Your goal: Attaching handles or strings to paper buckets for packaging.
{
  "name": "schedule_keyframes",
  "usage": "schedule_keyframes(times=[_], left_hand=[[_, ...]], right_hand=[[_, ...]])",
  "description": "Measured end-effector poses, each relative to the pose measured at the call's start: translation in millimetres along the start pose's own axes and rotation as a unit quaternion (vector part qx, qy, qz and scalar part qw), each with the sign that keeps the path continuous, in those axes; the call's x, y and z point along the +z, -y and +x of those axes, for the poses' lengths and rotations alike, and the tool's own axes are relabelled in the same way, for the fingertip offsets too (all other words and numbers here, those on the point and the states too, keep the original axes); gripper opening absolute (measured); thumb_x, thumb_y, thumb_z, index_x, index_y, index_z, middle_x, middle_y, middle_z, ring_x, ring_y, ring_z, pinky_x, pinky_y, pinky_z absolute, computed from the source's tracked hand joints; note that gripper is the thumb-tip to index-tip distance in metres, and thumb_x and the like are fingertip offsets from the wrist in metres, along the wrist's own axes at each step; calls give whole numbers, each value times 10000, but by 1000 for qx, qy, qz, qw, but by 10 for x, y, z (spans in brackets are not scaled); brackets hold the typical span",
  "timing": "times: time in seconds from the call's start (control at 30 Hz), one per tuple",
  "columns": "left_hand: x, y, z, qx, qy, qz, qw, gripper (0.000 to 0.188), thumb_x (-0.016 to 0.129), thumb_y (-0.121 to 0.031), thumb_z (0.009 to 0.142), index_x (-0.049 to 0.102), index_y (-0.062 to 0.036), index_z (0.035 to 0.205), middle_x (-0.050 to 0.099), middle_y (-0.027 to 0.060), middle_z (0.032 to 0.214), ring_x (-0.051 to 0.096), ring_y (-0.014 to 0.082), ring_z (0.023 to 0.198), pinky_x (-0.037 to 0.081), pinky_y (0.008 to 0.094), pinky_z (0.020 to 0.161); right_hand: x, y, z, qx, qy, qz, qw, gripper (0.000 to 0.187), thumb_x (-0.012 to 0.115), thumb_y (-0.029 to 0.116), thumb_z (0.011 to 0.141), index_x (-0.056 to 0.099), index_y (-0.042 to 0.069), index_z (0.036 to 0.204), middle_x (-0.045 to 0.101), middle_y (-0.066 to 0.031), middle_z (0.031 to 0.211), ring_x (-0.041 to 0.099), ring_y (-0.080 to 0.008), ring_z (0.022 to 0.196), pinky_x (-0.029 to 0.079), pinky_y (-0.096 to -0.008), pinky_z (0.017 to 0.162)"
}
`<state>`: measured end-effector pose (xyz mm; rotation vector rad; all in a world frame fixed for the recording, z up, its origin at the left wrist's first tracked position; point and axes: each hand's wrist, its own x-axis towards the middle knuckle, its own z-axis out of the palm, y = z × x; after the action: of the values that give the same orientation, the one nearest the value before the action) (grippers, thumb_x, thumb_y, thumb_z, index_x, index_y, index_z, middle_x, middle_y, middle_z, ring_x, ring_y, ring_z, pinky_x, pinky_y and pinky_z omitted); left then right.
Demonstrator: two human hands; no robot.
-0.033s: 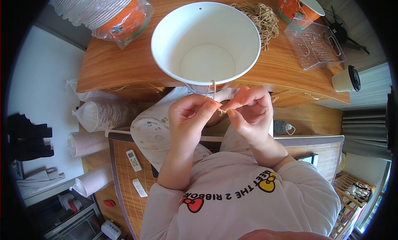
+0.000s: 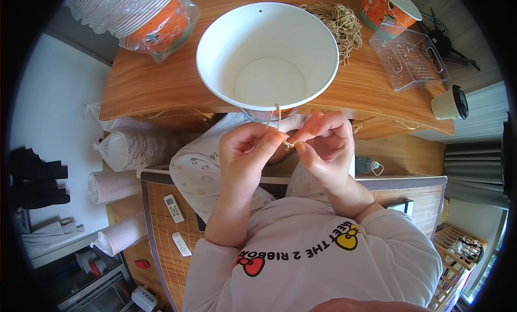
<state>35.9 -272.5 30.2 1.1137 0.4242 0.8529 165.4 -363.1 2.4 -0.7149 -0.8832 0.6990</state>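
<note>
A large white-lined paper bucket stands at the table's front edge, its open mouth toward me. A loop of tan cord hangs at its near rim and runs down between my hands. My left hand pinches the cord between thumb and forefinger, just below the rim. Close beside it on the right, my right hand grips the cord's short end with thumb and fingertips. A small knot-like bend shows between the two pinches. On the bucket's far wall is a small hole.
A bundle of tan cords lies right of the bucket, near an orange bucket and a clear plastic tray. A lidded cup stands at the table's right end. Bagged stacked orange buckets sit at the left.
</note>
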Motion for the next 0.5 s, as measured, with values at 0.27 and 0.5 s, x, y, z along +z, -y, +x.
schedule_keyframes(times=[0.27, 0.5], left_hand=[[-56, 62, -10, -21, 48, -31, 998, 134, 675, -101, 930, 709, 26, 957, 703, 50, 833, 561, 49, 698, 420, 196, 634], [-178, 126, -84, -3, 93, 24, 995, 137, 636, -104, 949, 707, -6, 1014, 721, 42, 928, 548, 36, 684, 399, 180, 581]], right_hand=[[-104, 14, -39, 19, 111, -134, 985, 316, 606, -44, 890, 483, 22, 1174, 610, -71, 1107, 608, -145, 1062, 483, -294, 889], [-208, -78, -206, 97, 120, -91, 984, 165, 594, 15, 953, 526, 6, 1103, 601, -77, 1048, 663, -166, 953, 522, -307, 873]])
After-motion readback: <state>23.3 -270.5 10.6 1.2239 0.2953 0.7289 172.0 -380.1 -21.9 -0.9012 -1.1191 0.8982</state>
